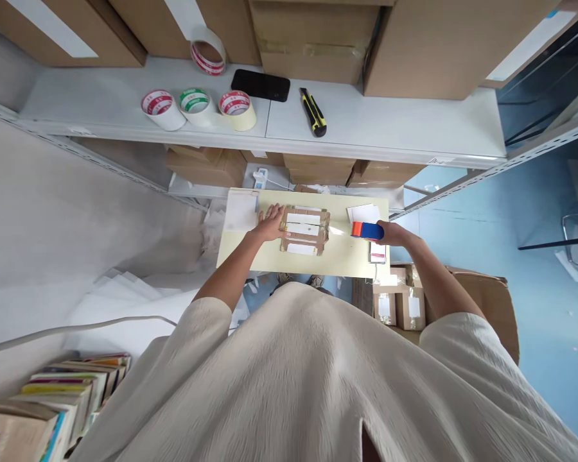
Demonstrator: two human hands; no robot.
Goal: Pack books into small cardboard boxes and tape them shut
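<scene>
A small cardboard box (325, 234) with white labels and tape on it lies on the pale yellow table (270, 261). My left hand (271, 223) rests on the box's left edge, its fingers stretched out and spread. To the right of the box, my right hand (390, 233) is wrapped round the end of a blue and orange tape dispenser (368, 230). A shiny streak, possibly clear tape, shows between the box and the dispenser. White paper sheets (363, 213) lie just beyond the dispenser, and a small device (377, 253) with a white face sits below it.
Ahead, a grey shelf (390, 125) holds tape rolls (200, 115), a black phone (260, 85), a yellow-black box cutter (313, 112) and large cartons (453, 45). An open carton (484, 301) with small boxes stands at the right. Books (62, 391) are stacked at lower left.
</scene>
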